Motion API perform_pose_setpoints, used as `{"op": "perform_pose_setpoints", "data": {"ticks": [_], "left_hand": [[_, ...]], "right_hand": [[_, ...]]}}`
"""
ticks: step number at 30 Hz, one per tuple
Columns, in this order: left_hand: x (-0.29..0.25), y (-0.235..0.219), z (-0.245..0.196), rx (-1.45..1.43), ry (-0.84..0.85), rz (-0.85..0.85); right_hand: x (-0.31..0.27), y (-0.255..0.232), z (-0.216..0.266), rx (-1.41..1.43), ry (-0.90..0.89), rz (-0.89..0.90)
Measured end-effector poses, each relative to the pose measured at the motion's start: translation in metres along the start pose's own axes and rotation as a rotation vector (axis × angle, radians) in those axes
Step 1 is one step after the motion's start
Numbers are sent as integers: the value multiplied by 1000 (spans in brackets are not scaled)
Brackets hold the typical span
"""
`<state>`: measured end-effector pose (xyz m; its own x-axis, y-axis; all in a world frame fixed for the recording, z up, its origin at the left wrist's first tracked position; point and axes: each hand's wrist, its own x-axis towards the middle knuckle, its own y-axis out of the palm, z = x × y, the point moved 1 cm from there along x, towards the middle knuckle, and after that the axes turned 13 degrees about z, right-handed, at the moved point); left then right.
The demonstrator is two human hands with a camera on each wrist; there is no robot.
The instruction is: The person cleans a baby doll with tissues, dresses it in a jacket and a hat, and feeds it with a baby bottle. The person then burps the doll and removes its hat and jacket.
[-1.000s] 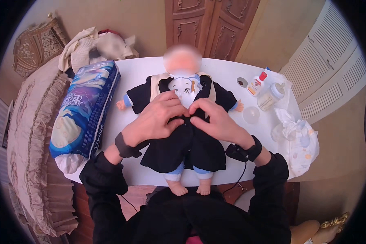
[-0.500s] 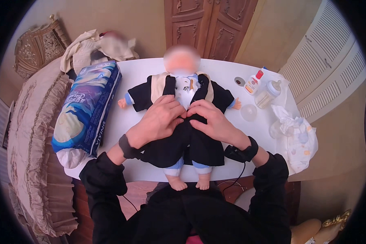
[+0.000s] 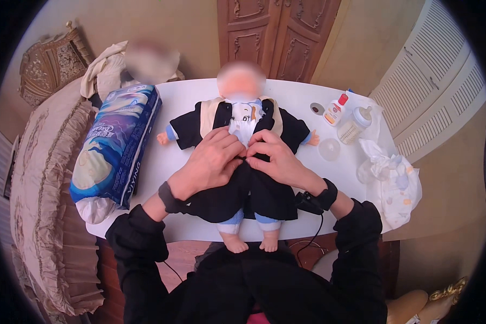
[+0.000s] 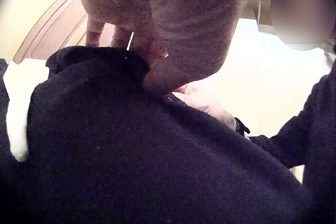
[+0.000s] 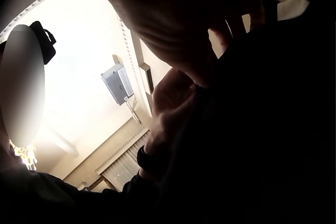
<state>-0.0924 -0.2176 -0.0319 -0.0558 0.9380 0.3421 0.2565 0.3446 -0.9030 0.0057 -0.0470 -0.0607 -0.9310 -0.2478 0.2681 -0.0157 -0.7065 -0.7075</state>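
Note:
A baby doll lies on its back on the white table, feet toward me. It wears a black coat with beige trim over a white top with a printed face. The coat's upper front is spread apart; lower down its edges meet. At that meeting point my left hand and right hand pinch the coat's front edges, fingertips almost together. Both hands bend over the black cloth in the left wrist view. Between the fingertips, any fastening is hidden.
To the left lies a blue diaper pack. On the right are a red-capped bottle, a baby bottle, a clear round lid and a printed diaper. A cable hangs from my right wrist strap.
My right hand has shifted slightly, its wrist moving a little left and its fingers bending more. The left hand stays at the coat front. The whole head view has shifted a little.

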Motion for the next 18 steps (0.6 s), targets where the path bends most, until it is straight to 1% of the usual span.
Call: {"op": "perform_pose_setpoints", "data": {"ticks": [1, 2, 4, 7, 11, 13, 14, 16, 18], "left_hand": [[0, -2, 0, -19, 3, 44], [0, -2, 2, -19, 0, 43], [0, 1, 4, -11, 46, 49], [1, 6, 6, -20, 59, 5], [-1, 11, 8, -40, 61, -3], [-3, 13, 8, -45, 59, -79], [-4, 14, 7, -46, 57, -80], [-5, 16, 5, -57, 43, -183], [-6, 19, 5, -46, 36, -205]], "right_hand": [[1, 0, -1, 1, 5, 4], [2, -1, -1, 1, 3, 7], [4, -4, -3, 18, 15, 66], [8, -7, -3, 83, 61, 92], [8, -9, -1, 65, 70, 107], [8, -8, -1, 55, 72, 105], [8, -8, -1, 56, 72, 107], [8, -6, -3, 64, 91, 94], [8, -6, -3, 62, 85, 90]]}}
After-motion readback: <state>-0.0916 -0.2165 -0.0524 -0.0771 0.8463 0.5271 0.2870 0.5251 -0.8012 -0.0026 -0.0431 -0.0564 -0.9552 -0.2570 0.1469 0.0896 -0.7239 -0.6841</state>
